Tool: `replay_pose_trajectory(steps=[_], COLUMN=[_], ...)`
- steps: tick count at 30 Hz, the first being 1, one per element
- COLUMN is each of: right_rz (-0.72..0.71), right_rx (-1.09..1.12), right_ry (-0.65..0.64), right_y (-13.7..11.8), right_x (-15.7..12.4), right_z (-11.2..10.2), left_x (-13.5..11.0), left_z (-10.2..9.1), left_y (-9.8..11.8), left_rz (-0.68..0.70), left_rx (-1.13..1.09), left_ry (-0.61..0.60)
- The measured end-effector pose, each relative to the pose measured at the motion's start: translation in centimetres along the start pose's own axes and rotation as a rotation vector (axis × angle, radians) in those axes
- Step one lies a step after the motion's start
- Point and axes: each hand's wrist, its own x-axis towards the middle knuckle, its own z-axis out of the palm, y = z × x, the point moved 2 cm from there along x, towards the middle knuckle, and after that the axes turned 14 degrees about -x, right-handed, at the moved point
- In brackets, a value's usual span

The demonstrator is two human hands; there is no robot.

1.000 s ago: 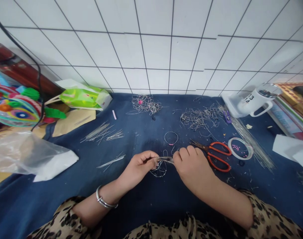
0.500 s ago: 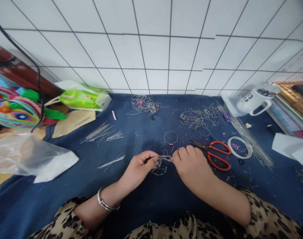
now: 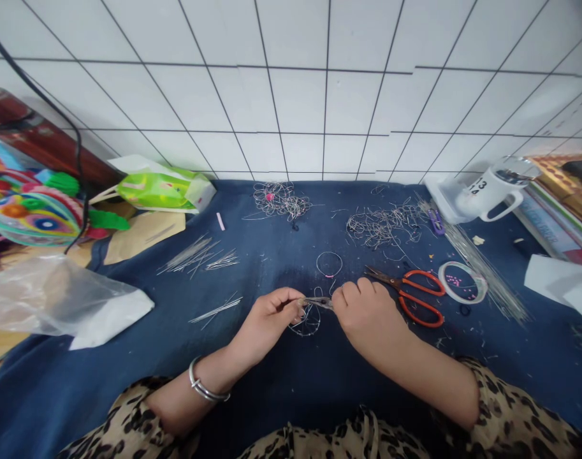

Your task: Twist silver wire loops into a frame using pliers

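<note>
My right hand (image 3: 367, 315) is closed round the handles of small metal pliers (image 3: 320, 302), whose jaws point left. Between thumb and fingers, my left hand (image 3: 274, 319) pinches a piece of thin silver wirework (image 3: 306, 326) bent into a rounded frame. The plier tips meet the wire at my left fingertips; the exact contact is hidden. Just beyond the hands lies a wire ring (image 3: 329, 264) with pink beads at its near edge. Orange-handled scissors (image 3: 421, 298) lie right of my right hand, blades pointing left.
On the dark blue cloth (image 3: 262, 395) are wire tangles (image 3: 384, 224) at the back and straight wires (image 3: 188, 256) at left. A round dish of pink beads (image 3: 463, 282) and a white mug (image 3: 494, 190) stand right. A plastic bag (image 3: 65, 296) lies left.
Both hands keep almost the same hold and place. The whole view has shifted very slightly.
</note>
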Motion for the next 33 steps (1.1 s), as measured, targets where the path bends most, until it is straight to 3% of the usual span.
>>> replay_pose_trajectory(steps=[23,27,33], right_rz=[0.002,0.025,0.183], right_rx=[0.091,0.303,0.904], right_ry=[0.0,-0.056,-0.242], right_y=[0.1,0.7,1.0], right_x=[0.0,0.2,0.7], right_z=[1.0,1.5,1.6], left_x=[0.3,0.2,-0.5], left_z=[-0.2,0.0,0.2], left_y=[-0.2,0.0,0.5], left_rz=[-0.011,-0.075,-0.123], left_rx=[-0.149,-0.308,-0.448], left_ry=[-0.006,-0.043,-0.027])
